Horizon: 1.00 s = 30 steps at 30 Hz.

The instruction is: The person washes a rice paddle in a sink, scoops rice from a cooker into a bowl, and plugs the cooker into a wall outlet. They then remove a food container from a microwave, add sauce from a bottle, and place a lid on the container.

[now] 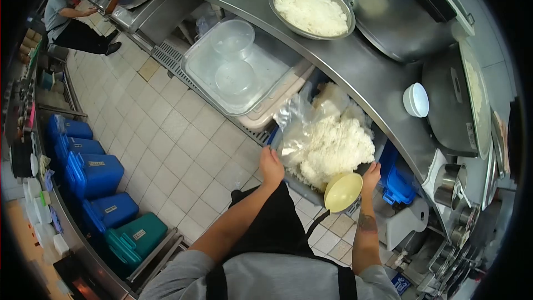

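In front of me stands a grey-blue bin lined with a clear plastic bag and heaped with white cooked rice. My left hand is closed at the bin's left rim, by the bag's edge. At the front right corner, my right hand is closed against the side of a yellow bowl. The bowl is tilted, its inside facing up toward me, and overlaps the front of the rice. The right fingers are partly hidden, and so is the bowl's underside.
A metal bowl of rice, a large pot and a small white bowl stand on the steel counter. Left of the bin is a tray with clear tubs. Blue lidded bins line the left; another person stands far left.
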{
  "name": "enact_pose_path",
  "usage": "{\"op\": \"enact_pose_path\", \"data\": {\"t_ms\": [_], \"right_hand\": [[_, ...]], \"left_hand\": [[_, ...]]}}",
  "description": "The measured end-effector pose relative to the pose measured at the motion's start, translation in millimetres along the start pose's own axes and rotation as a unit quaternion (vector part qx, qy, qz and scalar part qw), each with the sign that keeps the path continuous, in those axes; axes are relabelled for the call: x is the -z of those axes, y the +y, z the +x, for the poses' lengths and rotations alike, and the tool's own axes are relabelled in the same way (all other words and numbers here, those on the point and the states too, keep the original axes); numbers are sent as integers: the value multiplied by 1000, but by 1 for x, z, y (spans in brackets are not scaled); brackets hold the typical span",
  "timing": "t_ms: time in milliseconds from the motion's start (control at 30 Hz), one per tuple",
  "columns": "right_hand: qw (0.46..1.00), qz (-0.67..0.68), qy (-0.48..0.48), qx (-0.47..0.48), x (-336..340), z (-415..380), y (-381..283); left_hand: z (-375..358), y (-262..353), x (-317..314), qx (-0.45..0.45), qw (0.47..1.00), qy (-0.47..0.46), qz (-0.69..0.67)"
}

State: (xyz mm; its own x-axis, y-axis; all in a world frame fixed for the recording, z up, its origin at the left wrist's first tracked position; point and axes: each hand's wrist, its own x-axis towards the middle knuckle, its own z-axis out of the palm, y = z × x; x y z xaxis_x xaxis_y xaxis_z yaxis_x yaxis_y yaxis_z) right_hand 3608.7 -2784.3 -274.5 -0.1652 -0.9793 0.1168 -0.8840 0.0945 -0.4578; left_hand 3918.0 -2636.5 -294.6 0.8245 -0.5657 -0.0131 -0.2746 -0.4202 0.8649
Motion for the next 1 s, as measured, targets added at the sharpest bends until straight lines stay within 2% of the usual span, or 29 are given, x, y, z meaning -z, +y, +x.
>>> {"op": "enact_pose_path", "data": {"t_ms": [67,133,200,267,300,333,367,400,433,467,533,567,600,633,667,733,767,800,833,867,900,933,1000], "right_hand": [[1000,11,13,-18,-4,13,-9],[996,67,51,-26,-15,24,-14],[997,26,32,-60,-15,45,-23],[995,48,11,-86,-4,60,-37],[995,51,62,-57,-14,74,-30],[995,27,60,-75,-6,76,-42],[997,14,72,-28,-5,80,-38],[996,8,79,27,-15,85,-25],[986,-130,44,98,-35,98,4],[978,-108,89,155,-54,111,31],[978,-71,80,179,-61,117,47],[995,-58,-72,38,-51,113,41],[990,21,70,117,-66,109,55],[995,33,24,88,-47,105,41],[988,151,-27,23,-52,106,59],[967,219,-105,-71,-35,90,63],[967,224,-116,-41,-32,81,77],[930,236,-179,-216,27,71,18],[898,164,-287,-290,39,66,21],[903,50,-335,-263,38,56,38],[897,-44,-436,-50,34,46,79],[893,-163,-413,70,54,41,61],[739,-282,-611,26,125,72,-58]], "left_hand": [[19,-6,-19,-13,1000,-20,6],[45,-4,-39,-70,996,47,11],[68,11,-52,-80,996,40,-4],[75,31,-52,-102,993,0,52],[72,51,-59,-116,992,-17,42],[70,64,-54,-139,988,28,56],[76,73,-50,-158,981,83,77],[80,76,-51,-161,979,99,82],[81,80,-55,-166,976,60,125],[81,84,-63,-164,971,22,172],[85,87,-65,-185,959,35,211],[90,87,-57,-179,957,57,222],[94,89,-50,-176,962,2,211],[101,96,-46,-174,964,-54,195],[110,103,-37,-173,964,-38,199],[135,116,-6,-223,962,-83,136],[150,126,12,-212,964,-93,132],[163,136,30,-207,965,-83,138],[177,147,48,-225,965,-45,125],[194,159,63,-247,963,-5,109],[207,173,80,-226,968,33,103],[218,184,97,-205,972,69,94],[241,194,124,-169,973,138,71]]}}
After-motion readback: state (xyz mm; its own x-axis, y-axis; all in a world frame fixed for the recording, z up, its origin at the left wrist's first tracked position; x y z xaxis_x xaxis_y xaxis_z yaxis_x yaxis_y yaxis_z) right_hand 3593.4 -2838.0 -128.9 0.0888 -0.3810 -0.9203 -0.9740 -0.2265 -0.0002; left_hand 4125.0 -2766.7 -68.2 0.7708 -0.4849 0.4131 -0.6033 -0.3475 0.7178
